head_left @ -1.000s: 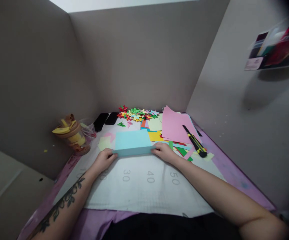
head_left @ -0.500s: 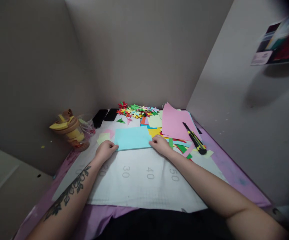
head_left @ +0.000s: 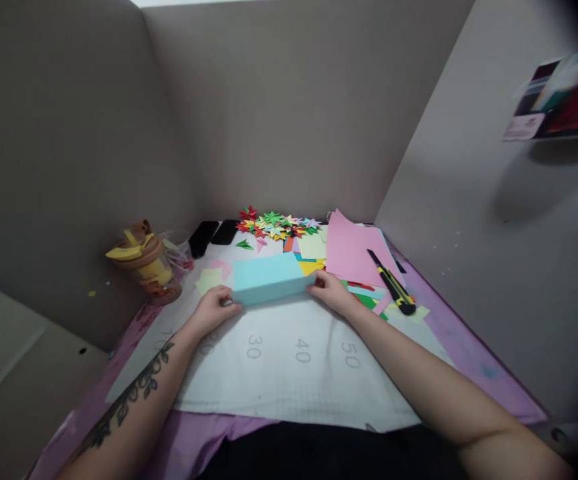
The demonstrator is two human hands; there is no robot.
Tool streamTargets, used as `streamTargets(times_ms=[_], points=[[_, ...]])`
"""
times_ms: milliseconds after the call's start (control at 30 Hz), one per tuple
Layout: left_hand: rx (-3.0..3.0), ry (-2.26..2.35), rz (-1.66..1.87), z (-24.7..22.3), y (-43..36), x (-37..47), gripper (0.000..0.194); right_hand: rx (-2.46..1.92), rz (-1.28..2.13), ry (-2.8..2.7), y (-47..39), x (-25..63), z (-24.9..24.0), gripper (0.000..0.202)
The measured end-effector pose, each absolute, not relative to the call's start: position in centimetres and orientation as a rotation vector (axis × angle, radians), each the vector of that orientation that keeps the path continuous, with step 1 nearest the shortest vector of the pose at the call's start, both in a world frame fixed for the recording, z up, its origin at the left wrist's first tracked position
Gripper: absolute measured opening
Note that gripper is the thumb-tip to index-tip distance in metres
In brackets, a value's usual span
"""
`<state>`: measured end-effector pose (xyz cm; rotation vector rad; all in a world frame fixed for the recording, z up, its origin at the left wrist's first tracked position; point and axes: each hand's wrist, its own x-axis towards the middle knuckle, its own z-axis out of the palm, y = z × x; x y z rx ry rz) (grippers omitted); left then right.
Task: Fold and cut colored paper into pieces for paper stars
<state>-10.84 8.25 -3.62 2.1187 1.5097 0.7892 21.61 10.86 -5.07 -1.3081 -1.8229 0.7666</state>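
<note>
A light blue sheet of paper lies over the white mat, with a band along its near edge bent at a crease and standing at an angle to the rest. My left hand pinches the band's left end between thumb and fingers. At the other end, my right hand grips the band's right corner the same way. Whether the paper is one layer or several, I cannot tell. Just right of my right hand lie cut paper strips, and a yellow and black utility knife rests across pink paper.
Folded paper stars are heaped at the back wall. Two black phones lie left of them. A brown and yellow cup and a clear plastic cup stand at the left. The mat bears printed numbers.
The near edge of the blue paper has gone from lying flat to a raised, angled band. Both hands have shifted slightly, still at its ends. The camera view has tilted up a little.
</note>
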Motion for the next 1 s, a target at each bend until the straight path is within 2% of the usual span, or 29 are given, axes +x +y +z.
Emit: streamTargets(times_ms=[100, 167, 267, 333, 467, 767, 1000], points=[[2.200, 1.301, 0.790, -3.4, 7.8, -10.6, 0.020, -1.104, 0.918, -1.888, 10.7, 22.6, -4.8, 0.022], [2.262, 1.254, 0.754, -3.4, 7.6, -10.4, 0.025, -1.036, 0.899, -2.028, 10.6, 22.9, -4.7, 0.029], [2.308, 1.258, 0.710, -3.7, 7.6, -10.2, 0.023, -1.018, 0.757, -2.186, 10.7, 22.7, -4.6, 0.020], [2.283, 1.360, 0.694, -3.9, 7.9, -10.2, 0.025, -1.097, 0.700, -2.201, 11.0, 22.2, -4.7, 0.010], [2.117, 1.686, 0.645, -4.3, 8.7, -10.0, 0.042, -1.440, 0.597, -2.089, 11.8, 21.1, -5.0, 0.025], [2.098, 2.008, 0.660, -4.5, 9.7, -9.3, 0.033, -1.694, 0.316, -2.066, 13.2, 19.5, -5.9, 0.031], [2.038, 2.075, 0.636, -4.2, 9.4, -9.1, 0.028, -1.788, 0.215, -2.116, 13.2, 19.4, -5.9, 0.029]])
